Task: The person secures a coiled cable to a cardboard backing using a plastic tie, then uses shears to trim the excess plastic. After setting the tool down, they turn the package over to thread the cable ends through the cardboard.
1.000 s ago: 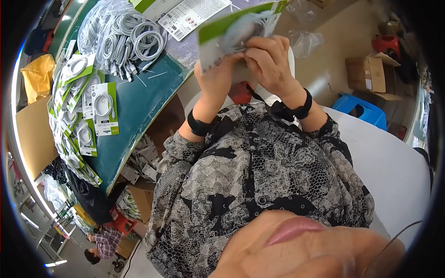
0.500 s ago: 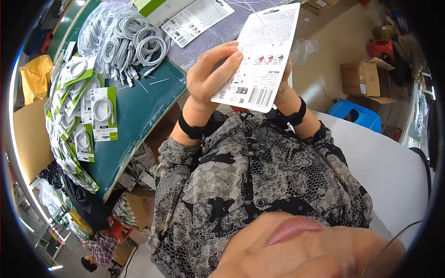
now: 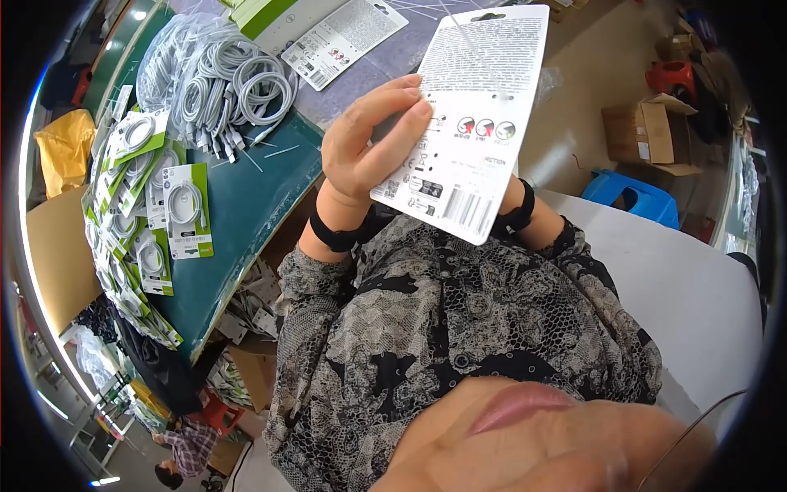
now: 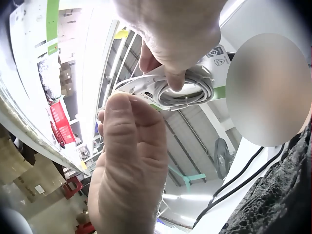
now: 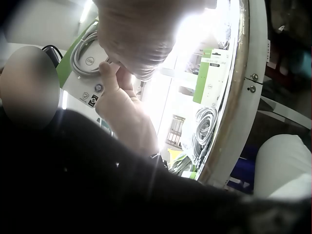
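Observation:
A white retail card [image 3: 484,123] shows its printed back to the head camera, with a hang hole at the top and a barcode at the bottom. A coiled grey charging cable [image 4: 187,90] sits on its other face. My left hand [image 3: 365,143] pinches the card's left edge, two fingertips on the back and the thumb on the cable side in the left wrist view. My right hand [image 4: 129,151] is mostly hidden behind the card in the head view; in the left wrist view its thumb and curled fingers pinch at the cable and card edge.
Several carded cables [image 3: 187,209] overlap on the green table [image 3: 246,205] at left. Behind them lies a bag of bundled cables [image 3: 217,90]. Another card [image 3: 344,41] lies back-up near it. A blue stool [image 3: 631,197] and a cardboard box [image 3: 652,139] stand at right.
The card has turned over, from its green cable face showing to its printed back showing. My left hand has shifted to the card's edge, and my right hand has gone behind the card.

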Demonstrator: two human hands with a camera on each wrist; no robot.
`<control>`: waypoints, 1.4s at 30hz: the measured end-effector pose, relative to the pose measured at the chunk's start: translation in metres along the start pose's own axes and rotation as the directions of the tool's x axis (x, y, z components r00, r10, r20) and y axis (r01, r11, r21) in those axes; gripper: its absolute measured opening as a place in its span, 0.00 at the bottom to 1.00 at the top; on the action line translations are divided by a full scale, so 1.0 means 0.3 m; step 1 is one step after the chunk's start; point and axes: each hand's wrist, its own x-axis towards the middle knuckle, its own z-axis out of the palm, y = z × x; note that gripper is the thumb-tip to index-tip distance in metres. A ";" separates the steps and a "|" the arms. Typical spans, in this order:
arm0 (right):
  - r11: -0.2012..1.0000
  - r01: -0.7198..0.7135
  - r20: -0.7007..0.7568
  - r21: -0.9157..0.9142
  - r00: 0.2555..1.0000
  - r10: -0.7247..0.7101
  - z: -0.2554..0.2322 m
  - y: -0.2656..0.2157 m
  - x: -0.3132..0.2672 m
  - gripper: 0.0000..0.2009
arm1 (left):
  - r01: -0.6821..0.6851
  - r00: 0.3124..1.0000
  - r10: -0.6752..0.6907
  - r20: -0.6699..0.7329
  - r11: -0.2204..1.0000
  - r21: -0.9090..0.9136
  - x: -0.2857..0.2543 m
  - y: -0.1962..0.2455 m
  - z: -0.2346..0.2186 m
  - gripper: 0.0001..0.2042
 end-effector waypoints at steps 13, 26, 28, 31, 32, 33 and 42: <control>0.927 0.189 -0.022 -0.325 0.978 -0.207 -0.037 -0.027 -0.007 0.14 | -0.023 0.997 0.024 0.079 1.000 -0.015 0.024 0.036 -0.013 0.16; 0.975 -0.143 -0.170 -0.170 0.979 0.114 -0.080 -0.201 0.081 0.09 | 0.569 0.772 -0.624 -0.120 0.763 -0.306 -0.115 0.058 0.055 0.11; 0.958 -0.128 -0.189 -0.256 0.979 0.080 -0.080 -0.206 0.098 0.08 | 0.560 0.788 -0.600 -0.137 0.792 -0.245 -0.127 0.045 0.056 0.11; 0.889 -0.015 -0.173 -0.458 0.982 -0.072 -0.079 -0.209 0.114 0.09 | 0.521 0.826 -0.549 -0.125 0.829 -0.201 -0.126 0.036 0.053 0.12; 0.889 -0.016 -0.176 -0.458 0.982 -0.073 -0.081 -0.207 0.115 0.09 | 0.488 0.853 -0.512 -0.107 0.852 -0.190 -0.124 0.033 0.050 0.12; 0.882 0.003 -0.160 -0.471 0.983 -0.089 -0.084 -0.204 0.116 0.10 | 0.453 0.877 -0.473 -0.088 0.873 -0.180 -0.122 0.030 0.048 0.13; 0.862 0.063 -0.190 -0.503 0.965 -0.182 -0.065 -0.189 0.110 0.10 | 0.181 0.983 -0.182 -0.027 0.983 -0.032 -0.053 0.047 0.041 0.15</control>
